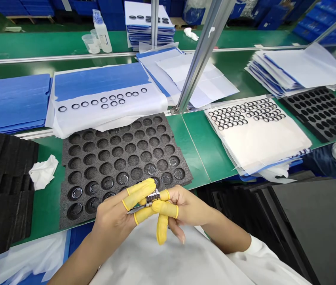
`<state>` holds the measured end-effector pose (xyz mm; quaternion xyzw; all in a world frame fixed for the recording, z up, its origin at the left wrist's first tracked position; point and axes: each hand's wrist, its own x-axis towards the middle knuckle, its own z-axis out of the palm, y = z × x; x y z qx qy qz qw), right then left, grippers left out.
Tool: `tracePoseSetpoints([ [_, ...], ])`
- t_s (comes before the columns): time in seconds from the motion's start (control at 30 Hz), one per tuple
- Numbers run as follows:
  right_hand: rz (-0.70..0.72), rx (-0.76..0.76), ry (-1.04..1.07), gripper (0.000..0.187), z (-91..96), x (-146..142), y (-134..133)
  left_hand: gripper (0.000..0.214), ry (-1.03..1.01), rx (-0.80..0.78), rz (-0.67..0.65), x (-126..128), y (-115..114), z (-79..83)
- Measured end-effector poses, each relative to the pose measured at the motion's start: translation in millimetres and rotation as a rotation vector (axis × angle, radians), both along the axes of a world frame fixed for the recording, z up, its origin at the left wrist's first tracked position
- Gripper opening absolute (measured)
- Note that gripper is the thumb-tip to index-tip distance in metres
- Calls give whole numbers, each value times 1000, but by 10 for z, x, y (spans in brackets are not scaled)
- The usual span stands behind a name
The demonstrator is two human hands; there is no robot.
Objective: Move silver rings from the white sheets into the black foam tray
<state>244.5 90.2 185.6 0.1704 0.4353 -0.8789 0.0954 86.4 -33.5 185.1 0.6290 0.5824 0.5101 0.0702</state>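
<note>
Holds grip of left hand (111, 217) and right hand (185, 209) clamped on short stack of silver metal rings (152, 196), over near edge of black pocketed foam tray (81, 220); puts yellow finger cots (139, 196) between skin and metal, likely against smudges.

A factory assembly line is shown. A long green workbench (197, 146) is laid with a black foam tray (120, 158) of round pockets; small metal rings (245, 113) are set out in rows on white paper (268, 146); blue-and-white sheets (289, 69) are stacked, and blue crates (322, 19) are piled behind an aluminium post (203, 51).
</note>
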Motion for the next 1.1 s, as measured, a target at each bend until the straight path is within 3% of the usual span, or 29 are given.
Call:
tracePoseSetpoints([
  [0.17, -4, 14, 8, 53, 23, 1, -5, 59, 20, -12, 42, -16, -11, -29],
  [0.4, -24, 47, 50, 56, 75, -5, -18, 55, -33, 34, 39, -6, -5, -36],
  [0.6, -65, 72, 98, 68, 58, -19, -62, 50, -96, 64, 46, -12, -18, -110],
  [0.9, -174, 119, 86, 49, 42, 8, -20, 40, -86, 27, 71, -5, -15, -115],
  [1.1, -236, 188, 75, 47, 58, 10, -53, 50, -3, 40, 114, -10, -16, -114],
])
